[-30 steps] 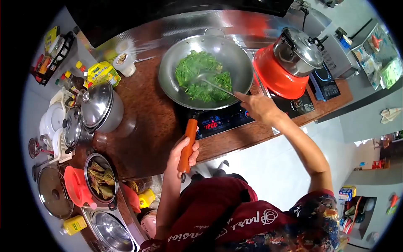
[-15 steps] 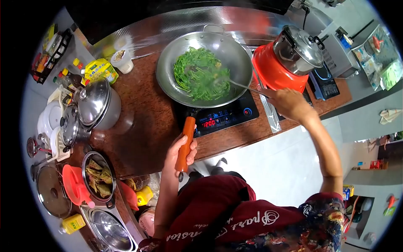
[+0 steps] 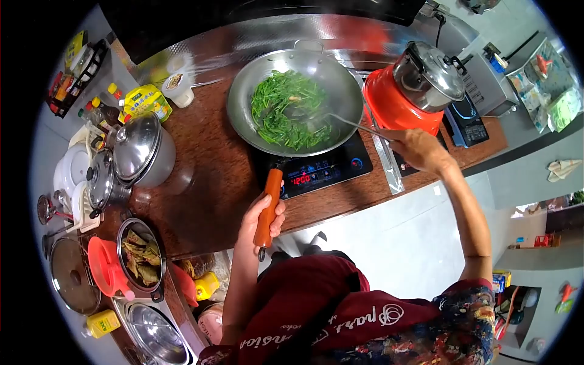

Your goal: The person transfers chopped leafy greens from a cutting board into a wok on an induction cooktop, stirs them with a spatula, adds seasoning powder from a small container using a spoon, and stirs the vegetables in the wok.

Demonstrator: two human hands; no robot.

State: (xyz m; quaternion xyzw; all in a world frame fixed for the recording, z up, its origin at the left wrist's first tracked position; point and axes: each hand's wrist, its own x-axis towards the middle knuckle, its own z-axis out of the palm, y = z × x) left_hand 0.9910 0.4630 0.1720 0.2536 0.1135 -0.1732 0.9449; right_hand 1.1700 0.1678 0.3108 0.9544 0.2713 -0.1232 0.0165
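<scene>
A large steel wok (image 3: 243,91) sits on the black induction cooker (image 3: 328,171), which shows lit red digits. Green leafy vegetables (image 3: 283,106) lie in the wok, with some steam over them. My left hand (image 3: 263,218) is wrapped round the wok's wooden handle (image 3: 269,207), below the wok. To the right of the wok, my right hand (image 3: 417,148) grips the end of a metal spatula (image 3: 359,126). The spatula's head is in the wok at the right side of the vegetables, partly hidden by them and the steam.
A steel pot (image 3: 420,79) stands on a red base (image 3: 389,103) at the right. Lidded pots (image 3: 135,149), bottles (image 3: 106,112) and a dish rack (image 3: 91,182) stand at the left. Below them are an open pot of leaves (image 3: 141,255) and a sink (image 3: 155,331).
The vegetables have shifted and spread in the wok, leaving a gap near the spatula head. My right hand and the spatula have moved slightly. My left hand keeps its hold.
</scene>
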